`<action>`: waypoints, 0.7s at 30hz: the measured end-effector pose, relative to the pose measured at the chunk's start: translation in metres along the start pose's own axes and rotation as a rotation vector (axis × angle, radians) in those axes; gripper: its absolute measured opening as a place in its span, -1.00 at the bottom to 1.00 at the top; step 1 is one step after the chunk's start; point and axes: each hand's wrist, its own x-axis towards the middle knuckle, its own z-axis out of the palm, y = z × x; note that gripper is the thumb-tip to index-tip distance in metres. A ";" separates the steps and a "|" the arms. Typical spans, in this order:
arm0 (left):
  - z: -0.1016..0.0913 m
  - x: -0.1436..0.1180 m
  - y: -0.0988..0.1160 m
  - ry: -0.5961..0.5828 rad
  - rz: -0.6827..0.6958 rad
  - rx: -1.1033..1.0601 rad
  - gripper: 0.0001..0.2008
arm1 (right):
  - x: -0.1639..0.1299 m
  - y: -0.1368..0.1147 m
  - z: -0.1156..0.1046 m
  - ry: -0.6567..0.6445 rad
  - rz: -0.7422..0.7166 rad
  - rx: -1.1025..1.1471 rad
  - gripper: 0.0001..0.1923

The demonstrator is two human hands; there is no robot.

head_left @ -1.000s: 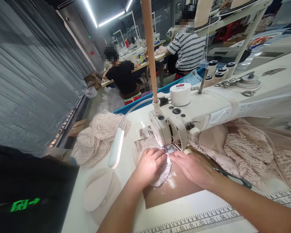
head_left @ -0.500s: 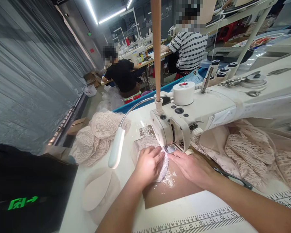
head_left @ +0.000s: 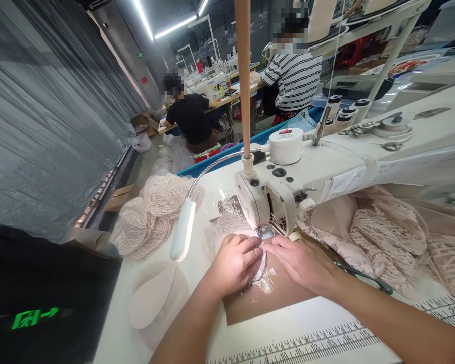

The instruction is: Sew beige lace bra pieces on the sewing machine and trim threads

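Note:
My left hand (head_left: 234, 263) lies flat on a pale lace piece (head_left: 261, 265) and presses it onto the table, fingertips right at the presser foot (head_left: 265, 233) of a white sewing machine (head_left: 326, 167). My right hand (head_left: 301, 260) rests palm down on the other side of the same lace, its fingers almost meeting those of the left. Most of the lace is hidden under my hands. A brown sheet (head_left: 276, 296) lies beneath it.
A gooseneck lamp (head_left: 182, 230) hangs left of the needle. Heaps of lace lie at left (head_left: 151, 215) and under the machine arm at right (head_left: 387, 232). Scissors (head_left: 364, 278) lie by my right wrist. A foam pad (head_left: 151, 296) and a printed ruler (head_left: 326, 344) are near. Two people sew behind.
More of the lace has slid under my hands toward the needle, so less of it shows. Both hands stay pressed at the presser foot.

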 end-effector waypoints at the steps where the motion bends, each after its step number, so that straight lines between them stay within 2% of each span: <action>1: 0.001 0.000 -0.001 0.002 0.019 0.004 -0.70 | 0.000 0.000 0.000 -0.011 -0.012 -0.009 -0.60; 6: 0.006 -0.001 -0.004 0.015 0.051 0.023 -0.69 | -0.001 -0.003 0.000 -0.022 0.006 -0.074 -0.63; 13: 0.009 0.004 0.002 0.015 -0.042 0.007 -0.67 | 0.001 -0.004 0.007 -0.016 0.061 -0.152 -0.59; 21: 0.006 0.006 0.005 0.018 -0.068 -0.010 -0.66 | 0.002 -0.005 0.008 0.002 0.068 -0.171 -0.56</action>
